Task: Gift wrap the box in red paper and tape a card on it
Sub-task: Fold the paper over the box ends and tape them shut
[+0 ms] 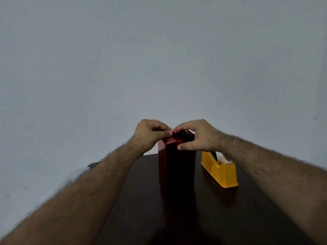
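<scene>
Your two forearms reach in from the near edge across the dark worktop (145, 218) and meet over the box (178, 167), which stands upright on its end near the middle of the worktop. Standing it this way puts the open end of the wrap at the top, where both hands can work it.

The long sides of the box are already covered in red paper (174, 139); only the top end looks unfinished, with loose paper gathered there.

Your left hand (150, 134) pinches a fold of the paper at the top left corner — thumb and fingers curled together on it. Your right hand (196, 137) grips the top right of the box, fingers curled over the far side and thumb pressed on the near face; this likely steadies the box while the fold is creased. Judged from this, the step in hand is closing the top end flap.

The yellow tape dispenser (220, 169) stands on the worktop just right of the box, a little farther back, within easy reach of your right hand for sealing the fold. No card is in view.

Beyond the worktop is a plain grey wall (159, 59).
</scene>
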A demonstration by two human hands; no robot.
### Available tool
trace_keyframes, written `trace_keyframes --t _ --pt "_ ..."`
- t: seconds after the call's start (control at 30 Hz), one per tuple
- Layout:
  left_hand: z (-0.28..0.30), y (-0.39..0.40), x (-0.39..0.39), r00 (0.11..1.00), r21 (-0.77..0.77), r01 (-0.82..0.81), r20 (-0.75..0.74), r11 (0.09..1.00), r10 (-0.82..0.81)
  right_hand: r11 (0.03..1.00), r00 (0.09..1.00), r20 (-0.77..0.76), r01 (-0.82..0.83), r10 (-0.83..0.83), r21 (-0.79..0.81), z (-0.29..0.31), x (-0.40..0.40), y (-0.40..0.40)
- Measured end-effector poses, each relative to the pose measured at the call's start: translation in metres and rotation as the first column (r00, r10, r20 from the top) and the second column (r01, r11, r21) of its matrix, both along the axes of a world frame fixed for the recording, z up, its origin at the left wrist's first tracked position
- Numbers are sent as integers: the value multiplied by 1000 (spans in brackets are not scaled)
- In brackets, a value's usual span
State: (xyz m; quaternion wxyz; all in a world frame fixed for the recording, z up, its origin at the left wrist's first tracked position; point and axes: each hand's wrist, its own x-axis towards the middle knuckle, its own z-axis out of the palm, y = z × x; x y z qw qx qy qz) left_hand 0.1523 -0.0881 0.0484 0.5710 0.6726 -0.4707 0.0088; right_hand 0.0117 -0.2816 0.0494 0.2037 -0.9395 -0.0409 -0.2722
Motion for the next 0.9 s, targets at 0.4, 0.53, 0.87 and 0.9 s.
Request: trace_keyframes --t 0.4,0.53,0.87,0.9 --pt "5 19 8 991 211 27 124 977 -54 946 996 30 87 -82 -312 -6 9 3" --pt "1 26 6 990 192 34 131 981 -60 911 992 67 129 -111 -391 -7 14 4" --pt "4 16 -13 995 104 -3 99 995 -8 990 984 120 135 -129 -42 -16 15 12" --pt "5 15 -13 996 92 -31 85 995 23 982 990 89 98 -113 162 -15 15 15"
